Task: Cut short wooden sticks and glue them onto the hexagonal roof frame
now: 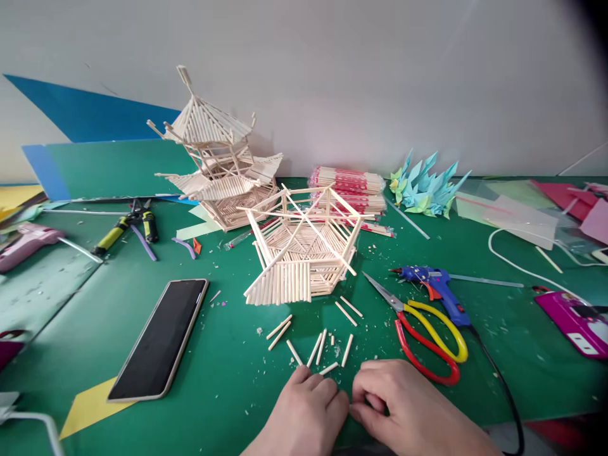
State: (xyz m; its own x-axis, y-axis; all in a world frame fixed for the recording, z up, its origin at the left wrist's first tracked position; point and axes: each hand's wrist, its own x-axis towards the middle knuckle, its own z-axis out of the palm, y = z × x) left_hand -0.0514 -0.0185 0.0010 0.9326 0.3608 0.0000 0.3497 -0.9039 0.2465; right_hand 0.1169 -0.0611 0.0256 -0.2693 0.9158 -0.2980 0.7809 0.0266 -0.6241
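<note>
My left hand is closed at the front of the table, knuckles up. Beside it, almost touching, my right hand has its fingers curled in and the thumb bent toward them. Whatever either one grips, if anything, is hidden. Just beyond the hands lie several short cut wooden sticks, loose on the green tabletop. Farther back stands an open hexagonal stick frame, with a row of sticks forming one sloped panel at its front. Behind it to the left rises a tiered stick pagoda model.
Right of the sticks are red-and-yellow scissors and a blue glue gun with a black cord. A phone and pliers lie left. Packs of sticks and folded blue paper stand along the wall.
</note>
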